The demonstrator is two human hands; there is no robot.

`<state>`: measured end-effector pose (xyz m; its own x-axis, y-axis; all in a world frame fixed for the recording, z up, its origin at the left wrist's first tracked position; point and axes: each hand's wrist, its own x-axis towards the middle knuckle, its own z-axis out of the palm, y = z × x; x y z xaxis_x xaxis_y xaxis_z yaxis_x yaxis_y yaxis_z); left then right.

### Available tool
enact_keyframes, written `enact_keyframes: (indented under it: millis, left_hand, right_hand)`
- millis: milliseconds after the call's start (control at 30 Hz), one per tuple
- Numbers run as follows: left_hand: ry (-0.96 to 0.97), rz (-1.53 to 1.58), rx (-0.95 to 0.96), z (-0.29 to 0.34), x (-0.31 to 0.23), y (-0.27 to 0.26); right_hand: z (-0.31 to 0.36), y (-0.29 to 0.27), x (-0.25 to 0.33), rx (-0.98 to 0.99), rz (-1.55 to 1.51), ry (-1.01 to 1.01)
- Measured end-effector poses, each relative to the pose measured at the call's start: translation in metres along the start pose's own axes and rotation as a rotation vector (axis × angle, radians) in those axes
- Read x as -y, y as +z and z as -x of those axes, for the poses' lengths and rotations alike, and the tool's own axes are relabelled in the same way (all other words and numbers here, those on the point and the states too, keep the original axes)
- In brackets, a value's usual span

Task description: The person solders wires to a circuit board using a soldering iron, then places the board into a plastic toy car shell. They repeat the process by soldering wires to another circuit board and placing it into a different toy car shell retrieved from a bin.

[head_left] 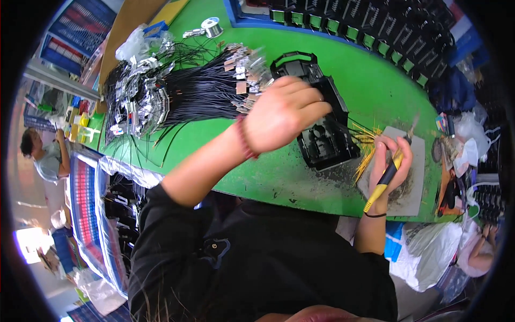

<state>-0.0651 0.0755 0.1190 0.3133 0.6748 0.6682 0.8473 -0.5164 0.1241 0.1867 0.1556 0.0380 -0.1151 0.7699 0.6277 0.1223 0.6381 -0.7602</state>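
A black plastic housing lies on the green bench in front of me, its open inside facing up. My left hand is over its left side, fingers curled and slightly blurred; what they hold, if anything, is hidden. To the right, my right hand is closed around a soldering iron with a yellow and black handle, its tip end pointing up and away. Thin yellow wires lie between the housing and that hand. A grey board with dark residue is beneath the right hand.
Black cables with small end pieces make a large bundle at left. A solder spool stands behind them. Black housings with green parts line the far edge. White plastic bags hang at lower right. Other people are at the far left and right.
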Motion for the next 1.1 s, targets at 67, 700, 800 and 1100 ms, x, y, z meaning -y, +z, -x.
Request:
enact_keyframes:
  millis: [67, 700, 800, 1100]
  left_hand:
    - [0.080, -0.035, 0.065, -0.009, 0.019, 0.034]
    - [-1.117, 0.218, 0.185, 0.061, 0.004, 0.091]
    - [-1.166, 0.291, 0.167, 0.060, 0.000, 0.097]
    - [-1.133, 0.319, 0.184, 0.088, -0.028, 0.076]
  right_hand:
    - [0.008, -0.005, -0.018, -0.069, -0.028, 0.034]
    - [0.002, -0.003, 0.012, 1.143, 0.129, -0.166]
    - [0.021, -0.004, 0.005, 1.032, -0.040, 0.321]
    - [0.054, -0.018, -0.075, 1.157, 0.174, 0.388]
